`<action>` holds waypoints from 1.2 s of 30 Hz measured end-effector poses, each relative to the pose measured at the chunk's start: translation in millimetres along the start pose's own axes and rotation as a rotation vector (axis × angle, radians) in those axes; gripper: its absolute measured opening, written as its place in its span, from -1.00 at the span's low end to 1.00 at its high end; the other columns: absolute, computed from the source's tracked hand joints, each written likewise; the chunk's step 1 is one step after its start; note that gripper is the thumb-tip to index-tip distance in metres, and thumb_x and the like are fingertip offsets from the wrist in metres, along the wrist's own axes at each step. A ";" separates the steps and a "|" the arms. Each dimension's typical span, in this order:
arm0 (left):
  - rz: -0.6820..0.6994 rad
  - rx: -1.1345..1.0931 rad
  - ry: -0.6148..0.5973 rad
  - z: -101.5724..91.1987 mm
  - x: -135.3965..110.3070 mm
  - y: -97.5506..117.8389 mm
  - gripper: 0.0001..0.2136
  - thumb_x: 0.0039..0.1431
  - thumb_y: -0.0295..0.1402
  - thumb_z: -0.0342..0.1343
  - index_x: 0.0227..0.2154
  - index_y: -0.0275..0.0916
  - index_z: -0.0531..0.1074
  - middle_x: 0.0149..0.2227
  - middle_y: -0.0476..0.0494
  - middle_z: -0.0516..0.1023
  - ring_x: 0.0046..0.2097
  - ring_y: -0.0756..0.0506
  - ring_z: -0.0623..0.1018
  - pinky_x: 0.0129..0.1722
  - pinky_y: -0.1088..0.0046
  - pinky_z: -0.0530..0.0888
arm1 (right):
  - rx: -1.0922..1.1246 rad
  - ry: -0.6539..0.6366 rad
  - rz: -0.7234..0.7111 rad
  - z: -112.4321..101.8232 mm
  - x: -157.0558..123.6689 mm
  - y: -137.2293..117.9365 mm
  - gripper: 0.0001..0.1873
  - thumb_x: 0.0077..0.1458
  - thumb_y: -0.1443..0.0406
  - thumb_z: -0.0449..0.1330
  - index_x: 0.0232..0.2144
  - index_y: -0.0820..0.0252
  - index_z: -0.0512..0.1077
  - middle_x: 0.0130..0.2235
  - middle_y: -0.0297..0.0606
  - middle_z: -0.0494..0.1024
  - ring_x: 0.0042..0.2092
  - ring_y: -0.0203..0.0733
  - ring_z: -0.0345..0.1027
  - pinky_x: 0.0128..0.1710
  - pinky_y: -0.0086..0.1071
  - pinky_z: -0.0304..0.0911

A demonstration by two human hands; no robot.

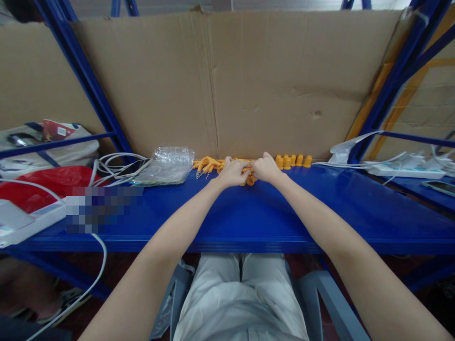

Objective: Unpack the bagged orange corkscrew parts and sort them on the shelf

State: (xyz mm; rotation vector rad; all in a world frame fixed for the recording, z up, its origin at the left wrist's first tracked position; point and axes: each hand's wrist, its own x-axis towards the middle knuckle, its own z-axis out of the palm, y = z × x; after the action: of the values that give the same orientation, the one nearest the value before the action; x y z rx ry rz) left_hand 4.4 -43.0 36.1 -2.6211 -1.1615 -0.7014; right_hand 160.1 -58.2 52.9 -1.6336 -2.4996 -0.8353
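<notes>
At the back of the blue table (pixel 249 213), both my hands meet over small orange plastic parts. My left hand (pixel 232 173) is closed, its fingers bent in on an orange plastic part (pixel 250 180) between the two hands. Closed on the same cluster from the other side is my right hand (pixel 266 168); its fingertips are mostly hidden. To the left lies a pile of orange branched pieces (pixel 208 164), with small metal springs (pixel 202 175) in front of it. Several orange cup-shaped pieces (pixel 293 161) stand in a row just right of my right hand.
A cardboard panel (pixel 266 85) rises behind the table between blue posts. Clear plastic bags (pixel 165 166), white cables (pixel 121 161), a red bag (pixel 50 184) and a power strip (pixel 39 215) are on the left. Another power strip (pixel 405 169) and a phone (pixel 441 187) lie right.
</notes>
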 end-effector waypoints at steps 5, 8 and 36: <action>-0.051 -0.093 -0.012 0.3 4.0 -3.9 -0.82 0.17 -0.31 0.03 -0.35 -0.22 0.52 -0.33 -0.15 0.66 -0.19 -0.22 0.60 -0.05 0.18 0.29 | -0.005 0.006 -0.015 0.4 0.6 -0.3 -0.66 0.19 0.39 0.06 -0.14 0.35 0.60 -0.25 0.10 0.68 -0.19 0.00 0.56 -0.12 -0.22 -0.03; -0.071 -0.229 -0.026 -1.1 5.7 -6.2 -0.88 0.14 -0.33 0.09 -0.45 -0.23 0.46 -0.45 -0.08 0.60 -0.30 -0.14 0.57 -0.17 0.32 0.35 | -0.007 0.007 -0.026 0.8 0.6 -1.1 -0.66 0.18 0.41 0.06 -0.14 0.34 0.61 -0.24 0.11 0.68 -0.20 -0.01 0.56 -0.13 -0.22 -0.05; -0.108 -0.816 -0.342 -11.8 3.5 -27.8 -0.78 -0.04 -0.34 -0.02 -0.73 -0.19 0.23 -0.65 0.01 0.28 -0.51 0.00 0.31 -0.44 0.43 0.29 | 0.040 0.114 -0.148 2.1 1.2 -12.3 -0.65 0.25 0.44 0.00 -0.20 0.33 0.60 -0.32 0.00 0.68 -0.32 -0.09 0.49 -0.14 -0.21 -0.07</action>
State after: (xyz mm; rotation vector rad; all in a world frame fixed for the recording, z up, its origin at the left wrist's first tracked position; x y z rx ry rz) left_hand -18.1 -26.2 47.6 -3.4836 -1.3142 -0.9243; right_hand 149.6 -59.9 46.4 -1.3618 -2.5637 -0.8599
